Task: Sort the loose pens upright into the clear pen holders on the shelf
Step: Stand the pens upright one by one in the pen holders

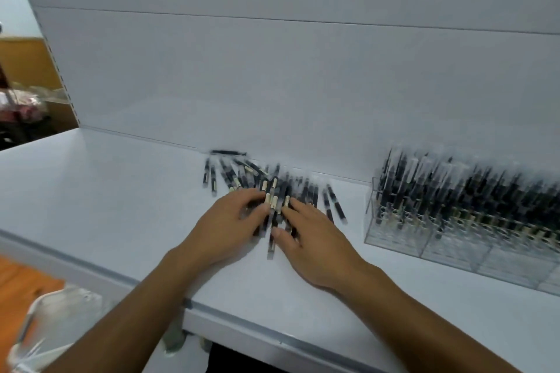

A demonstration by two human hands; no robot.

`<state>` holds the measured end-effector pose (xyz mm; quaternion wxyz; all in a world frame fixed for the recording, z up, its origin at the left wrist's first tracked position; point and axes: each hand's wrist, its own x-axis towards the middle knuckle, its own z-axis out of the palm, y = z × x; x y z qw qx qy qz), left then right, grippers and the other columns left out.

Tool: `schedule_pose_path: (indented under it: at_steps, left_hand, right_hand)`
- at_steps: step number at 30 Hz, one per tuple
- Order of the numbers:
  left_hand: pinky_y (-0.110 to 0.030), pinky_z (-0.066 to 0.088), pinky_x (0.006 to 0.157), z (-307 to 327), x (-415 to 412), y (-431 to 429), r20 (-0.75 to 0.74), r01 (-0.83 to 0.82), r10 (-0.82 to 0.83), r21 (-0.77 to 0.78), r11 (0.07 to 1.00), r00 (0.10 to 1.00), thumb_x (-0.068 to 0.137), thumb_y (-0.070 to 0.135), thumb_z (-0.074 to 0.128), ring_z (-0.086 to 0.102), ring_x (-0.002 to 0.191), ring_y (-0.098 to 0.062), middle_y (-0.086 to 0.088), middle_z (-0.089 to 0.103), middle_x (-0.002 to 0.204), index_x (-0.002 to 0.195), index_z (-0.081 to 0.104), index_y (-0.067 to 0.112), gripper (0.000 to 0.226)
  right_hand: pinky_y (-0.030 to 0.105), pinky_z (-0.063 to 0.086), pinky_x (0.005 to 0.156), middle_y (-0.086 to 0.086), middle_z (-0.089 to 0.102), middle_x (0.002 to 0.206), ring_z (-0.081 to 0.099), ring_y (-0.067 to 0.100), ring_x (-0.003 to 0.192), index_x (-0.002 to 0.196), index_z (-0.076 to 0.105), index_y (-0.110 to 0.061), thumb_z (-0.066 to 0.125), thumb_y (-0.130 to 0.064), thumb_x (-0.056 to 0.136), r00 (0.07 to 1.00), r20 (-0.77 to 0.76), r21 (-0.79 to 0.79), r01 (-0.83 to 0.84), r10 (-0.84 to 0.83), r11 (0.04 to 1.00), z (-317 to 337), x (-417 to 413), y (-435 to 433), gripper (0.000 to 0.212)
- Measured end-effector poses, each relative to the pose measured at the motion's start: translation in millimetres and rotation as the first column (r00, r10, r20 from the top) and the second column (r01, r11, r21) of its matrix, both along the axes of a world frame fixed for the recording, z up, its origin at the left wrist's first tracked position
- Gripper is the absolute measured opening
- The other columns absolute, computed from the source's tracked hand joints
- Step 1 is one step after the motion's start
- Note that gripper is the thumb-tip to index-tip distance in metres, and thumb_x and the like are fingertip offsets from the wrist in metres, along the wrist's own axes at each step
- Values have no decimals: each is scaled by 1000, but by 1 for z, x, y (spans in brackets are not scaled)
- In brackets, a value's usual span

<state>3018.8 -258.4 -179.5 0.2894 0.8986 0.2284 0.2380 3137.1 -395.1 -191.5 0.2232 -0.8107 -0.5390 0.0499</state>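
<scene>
L hand [230, 227] & R hand [315, 247] meet on a bunch of the loose pens [274, 206]. L fingers curl round it from the left, R thumb & fingers pinch it from the right, so both hold pens. Motion blur: can't tell how many are in the grip, and the hands hide part of the bunch.

Clear pen holders [394, 239] sit to the R, cut off by the frame edge. Upright pens [454, 191], dark w/ pale bands, are packed toward the back, blurred.

Rest of the loose pens lie flat on the white shelf [121, 191], fanned out just beyond the fingertips & to both sides, up against the back panel [272, 70]. Holders stand apart from the pile, to its R.

Bottom-L: blurry pale clutter [45, 327], can't make out.
</scene>
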Motion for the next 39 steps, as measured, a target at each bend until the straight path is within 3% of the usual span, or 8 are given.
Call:
schedule_pose_path:
  at_steps: [2,4,9,14,17,26,31,39]
  left_hand:
    - [-20,36,100,3,9,3,35,-16,16,-10,1000,999,97,43,47,44,123,0,19,53,126,132,54,28,38]
    - [-30,20,117,1,17,7,-85,49,-49,4,999,995,97,52,41,20,143,-5,13,30,153,146,37,32,53]
    - [-33,11,120,-10,15,5,-205,109,-92,75,991,974,97,53,40,8,146,-3,14,17,159,148,32,36,54]
    - [-25,43,93,-1,9,2,-35,6,-1,155,988,999,91,47,57,50,115,-2,18,56,122,120,59,35,32]
    - [-24,41,78,11,20,3,-92,-73,90,172,982,992,85,46,64,53,99,-7,15,54,107,112,58,29,32]
    - [-30,46,68,36,56,13,-444,-73,202,292,954,873,86,43,60,57,85,-16,3,56,93,117,49,22,40]
    - [-29,41,60,35,59,9,-433,-67,233,365,929,871,86,36,56,56,79,-15,4,58,83,104,51,20,25]
    - [-35,49,68,27,61,10,-392,-63,194,323,944,899,94,27,43,57,78,-18,0,60,84,103,51,16,16]
  right_hand:
    - [30,37,107,-13,48,142,40,11,133,136,54,-29,41,-42,101,1000,11,115,-19,18,993,2,-3,-2,40]
    - [26,43,95,-15,59,123,51,7,114,120,64,-29,47,-35,99,1000,7,194,0,-1,981,4,-3,-2,27]
    - [16,44,90,-14,62,110,57,1,96,105,73,-23,60,-23,94,990,-127,331,105,-66,938,6,4,-5,17]
    - [19,43,98,-11,60,120,54,2,104,109,72,-21,60,-12,91,960,-248,376,216,-127,901,8,6,-1,23]
    - [10,30,98,-11,55,134,49,3,121,116,70,-23,60,-13,92,952,-265,312,232,-151,921,11,5,-4,27]
    - [13,39,58,-15,60,87,56,-1,76,97,54,-31,59,-22,94,892,-420,274,301,-168,913,10,9,-7,10]
    - [26,47,67,-6,63,90,59,10,75,115,55,-28,52,-22,97,719,-690,294,381,-81,876,11,8,-3,19]
    - [31,43,61,-6,71,73,55,13,65,106,60,-20,43,-19,102,429,-900,278,438,73,855,24,9,-5,17]
